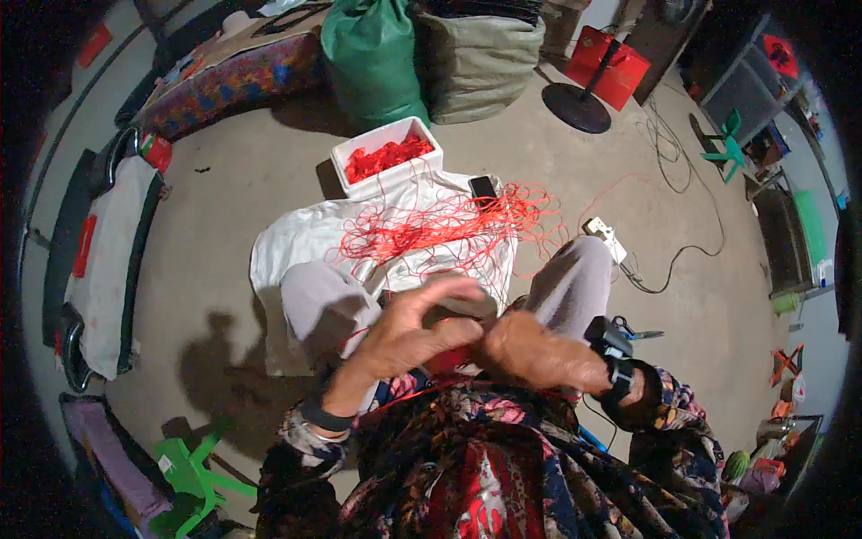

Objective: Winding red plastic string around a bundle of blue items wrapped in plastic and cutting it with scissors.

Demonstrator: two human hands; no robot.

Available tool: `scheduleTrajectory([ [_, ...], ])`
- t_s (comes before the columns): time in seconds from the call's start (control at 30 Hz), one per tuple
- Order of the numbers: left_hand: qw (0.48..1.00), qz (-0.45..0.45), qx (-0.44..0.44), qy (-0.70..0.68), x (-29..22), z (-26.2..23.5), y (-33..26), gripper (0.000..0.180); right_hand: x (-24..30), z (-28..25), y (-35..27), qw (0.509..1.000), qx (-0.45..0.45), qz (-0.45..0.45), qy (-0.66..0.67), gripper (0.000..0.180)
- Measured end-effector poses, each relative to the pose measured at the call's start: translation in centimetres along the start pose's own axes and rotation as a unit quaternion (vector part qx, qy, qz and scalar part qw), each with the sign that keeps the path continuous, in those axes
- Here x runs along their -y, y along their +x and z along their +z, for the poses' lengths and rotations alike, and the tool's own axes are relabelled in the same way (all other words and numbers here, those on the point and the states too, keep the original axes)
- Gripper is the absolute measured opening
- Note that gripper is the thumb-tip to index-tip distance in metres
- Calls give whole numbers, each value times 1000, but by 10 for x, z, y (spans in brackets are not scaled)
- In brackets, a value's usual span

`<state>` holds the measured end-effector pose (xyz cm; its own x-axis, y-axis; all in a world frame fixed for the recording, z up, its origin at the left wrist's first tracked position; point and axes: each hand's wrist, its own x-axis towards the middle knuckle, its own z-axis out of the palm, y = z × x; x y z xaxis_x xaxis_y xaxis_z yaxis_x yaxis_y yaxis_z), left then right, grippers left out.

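Note:
My left hand (417, 328) is over my lap, its thumb and blurred fingers stretched apart toward the right. Close beside its fingertips, my right hand (539, 350) is curled closed; its fingertips are hidden and blurred, so what it holds does not show. Below the hands, between my thighs, is something red (449, 361), mostly covered. A red cord (395, 398) crosses my lap under the left wrist. Ahead of my knees, a loose tangle of red cord (413, 235) lies on a white cloth (296, 235). Bunched red pieces (386, 159) fill a white foam box (388, 186) behind it.
A black phone (483, 190) lies by the tangle. On the right are a white power strip (605, 239), scissors (636, 332) and a black cable (682, 260). Beyond stand a green sack (373, 63), a pale sack (485, 72) and a round black stand base (576, 110). A green stool (193, 476) is near left.

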<state>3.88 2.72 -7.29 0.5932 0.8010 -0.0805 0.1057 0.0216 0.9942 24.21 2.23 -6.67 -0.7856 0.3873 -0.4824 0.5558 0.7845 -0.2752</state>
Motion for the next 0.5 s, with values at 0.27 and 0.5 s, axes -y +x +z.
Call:
scheduleTrajectory([
  [0.27, 989, -69, 114, -71, 9, 55, 14, 78, 19, 52, -26, 877, -316, 10, 361, 41],
  [0.5, 953, -233, 138, -137, 13, 81, 10, 85, 25, 65, -58, 849, -314, 45, 422, 26],
])
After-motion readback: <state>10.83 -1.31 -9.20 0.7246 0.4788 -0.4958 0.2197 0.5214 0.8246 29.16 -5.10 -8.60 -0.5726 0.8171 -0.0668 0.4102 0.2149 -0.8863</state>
